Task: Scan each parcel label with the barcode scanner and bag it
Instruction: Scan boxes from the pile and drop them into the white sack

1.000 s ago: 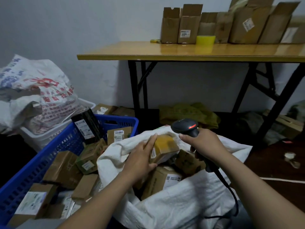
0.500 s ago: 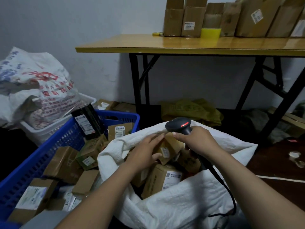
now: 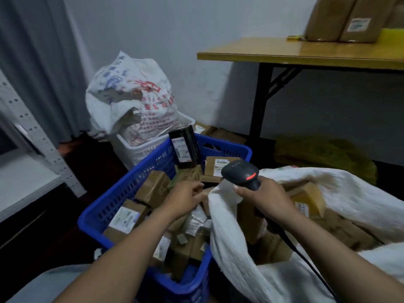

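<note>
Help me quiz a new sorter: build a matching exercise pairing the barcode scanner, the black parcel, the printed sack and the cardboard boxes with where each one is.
Things:
1. barcode scanner
2. black parcel
3. printed sack
4. cardboard boxes

Places:
A. on the yellow table
B. held in the right hand
C. standing in the blue basket
D. in the white basket

Pairs: 1-B, 2-C, 3-D, 4-A

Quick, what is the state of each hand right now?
Left hand: fingers curled among parcels in the blue basket; grip cannot be told.
Right hand: holds the barcode scanner.
</note>
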